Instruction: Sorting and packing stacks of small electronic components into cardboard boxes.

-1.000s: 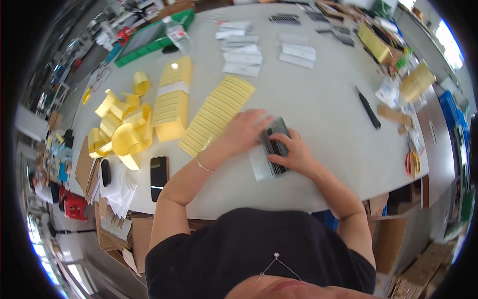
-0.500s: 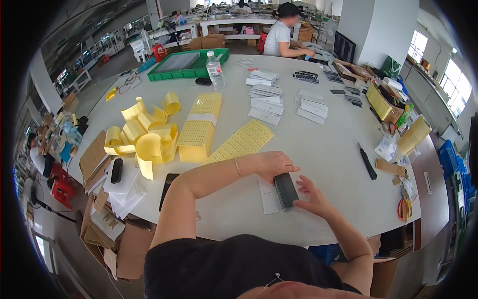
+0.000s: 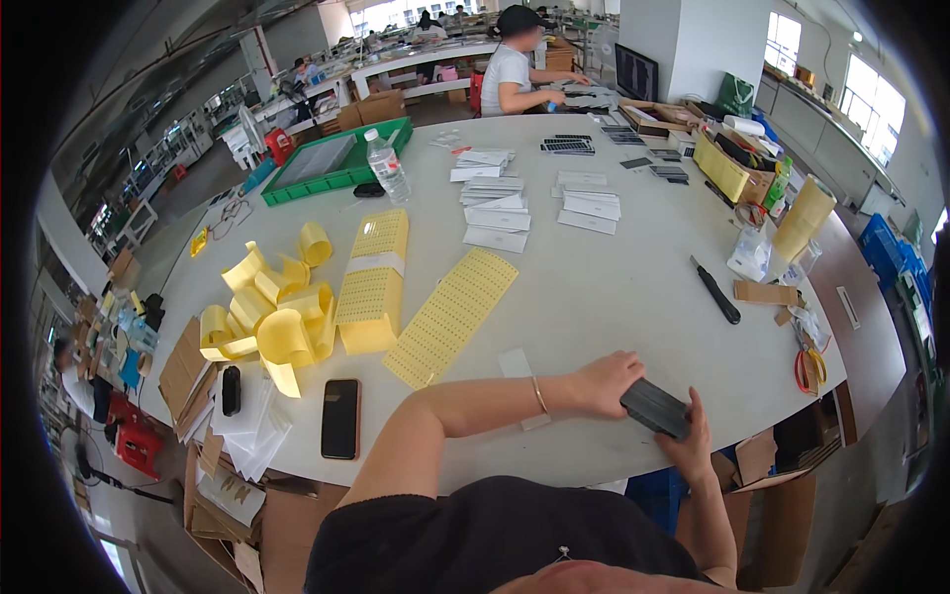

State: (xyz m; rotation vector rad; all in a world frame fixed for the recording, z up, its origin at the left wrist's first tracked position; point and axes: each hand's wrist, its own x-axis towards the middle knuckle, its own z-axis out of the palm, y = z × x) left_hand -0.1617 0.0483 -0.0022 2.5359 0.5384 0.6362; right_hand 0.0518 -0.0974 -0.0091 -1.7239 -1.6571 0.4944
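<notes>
A dark grey block, seemingly a stack of thin flat pieces [image 3: 655, 408], is held between my two hands near the table's front edge. My left hand [image 3: 610, 383] closes on its upper left end. At the other end, my right hand [image 3: 690, 442] grips it with the thumb below and fingers along the side. Partly under my left forearm lies a white strip [image 3: 516, 364]. A yellow label sheet with rows of small marks [image 3: 453, 317] rests beyond that forearm, beside a thick banded pile of similar sheets [image 3: 373, 297].
Curled yellow strips [image 3: 287, 307] and a black phone [image 3: 340, 420] lie to the left. White packets [image 3: 495, 216] are piled farther back, near a water bottle [image 3: 387, 170] and a green tray [image 3: 396, 134]. A black-handled knife [image 3: 716, 293] and scissors [image 3: 811, 368] lie right. A co-worker [image 3: 515, 69] sits beyond.
The grey stack has moved right, off the white strip, and turned to lie more crosswise. Both hands moved with it, and my right hand has closed on it. The view has shifted too.
</notes>
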